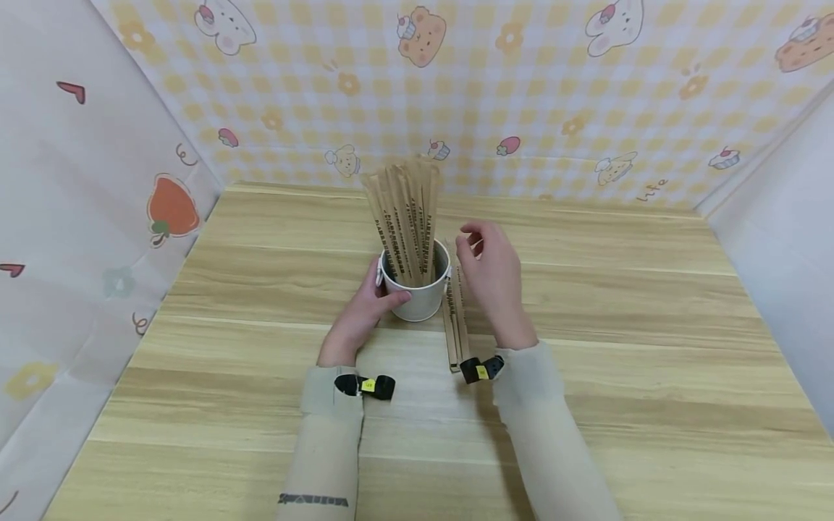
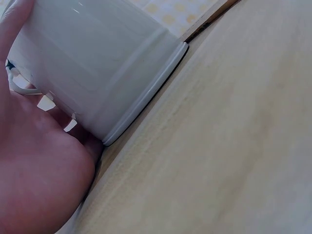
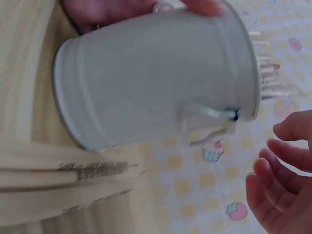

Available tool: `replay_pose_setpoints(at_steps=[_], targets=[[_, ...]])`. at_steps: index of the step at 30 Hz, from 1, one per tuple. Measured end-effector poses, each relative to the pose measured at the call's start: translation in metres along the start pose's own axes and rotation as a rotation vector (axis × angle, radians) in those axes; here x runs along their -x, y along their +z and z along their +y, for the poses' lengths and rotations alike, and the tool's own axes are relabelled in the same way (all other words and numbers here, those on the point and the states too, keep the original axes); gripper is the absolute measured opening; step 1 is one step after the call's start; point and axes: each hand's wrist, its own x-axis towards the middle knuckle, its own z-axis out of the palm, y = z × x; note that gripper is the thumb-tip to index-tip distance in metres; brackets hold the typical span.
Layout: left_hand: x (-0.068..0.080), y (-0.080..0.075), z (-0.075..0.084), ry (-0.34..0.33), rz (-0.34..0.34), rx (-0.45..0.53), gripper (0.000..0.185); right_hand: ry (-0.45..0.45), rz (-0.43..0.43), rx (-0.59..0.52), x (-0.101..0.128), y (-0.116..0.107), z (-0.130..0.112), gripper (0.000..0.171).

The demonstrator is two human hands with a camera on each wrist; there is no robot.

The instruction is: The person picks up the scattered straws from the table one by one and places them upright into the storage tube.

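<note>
A small white metal bucket (image 1: 418,302) stands upright on the table, holding a bundle of slim brown paper-wrapped straws (image 1: 405,224) with dark lettering. My left hand (image 1: 361,315) grips the bucket from its left side, thumb across the front; in the left wrist view the palm (image 2: 34,165) lies close against the bucket wall (image 2: 97,53). Right of the bucket, a few more wrapped straws (image 1: 454,325) lie on the table. Above and beside them is my right hand (image 1: 495,275), its fingers loosely bent with nothing between them, as the right wrist view also shows.
The wood-grain table (image 1: 638,347) extends on both sides. A yellow-checked printed backdrop (image 1: 469,94) rises behind it, with white side sheets (image 1: 78,188) at the left and right. One bucket handle (image 3: 209,129) hangs on the side facing the right hand.
</note>
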Motion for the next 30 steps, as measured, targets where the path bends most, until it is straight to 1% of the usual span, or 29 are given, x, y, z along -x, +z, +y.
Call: replay_pose_setpoints(at_steps=[2, 4, 10, 14, 18, 21, 25, 30], targets=[[0.000, -0.001, -0.001, 0.002, 0.000, -0.001, 0.083, 0.035, -0.017, -0.003, 0.001, 0.001, 0.006, 0.027], [0.000, -0.001, -0.001, 0.005, -0.003, 0.000, 0.082, 0.080, -0.054, 0.011, 0.002, 0.002, 0.011, 0.029], [0.000, 0.000, 0.001, 0.007, -0.008, -0.001, 0.083, 0.205, -0.235, 0.082, 0.005, 0.012, 0.030, 0.040], [0.000, 0.000, 0.001, -0.002, -0.004, -0.005, 0.082, 0.252, -0.346, 0.132, 0.008, 0.022, 0.041, 0.043], [0.000, -0.001, 0.000, -0.001, -0.002, -0.010, 0.083, 0.264, -0.433, 0.187, 0.012, 0.028, 0.044, 0.042], [0.000, 0.000, 0.000, 0.002, -0.003, -0.011, 0.083, 0.274, -0.469, 0.232, 0.014, 0.031, 0.043, 0.039], [0.000, 0.000, 0.000, 0.014, -0.006, -0.003, 0.083, 0.294, -0.472, 0.242, 0.015, 0.033, 0.043, 0.031], [0.000, 0.000, 0.001, 0.022, -0.006, 0.009, 0.083, 0.292, -0.500, 0.238, 0.015, 0.034, 0.043, 0.042]])
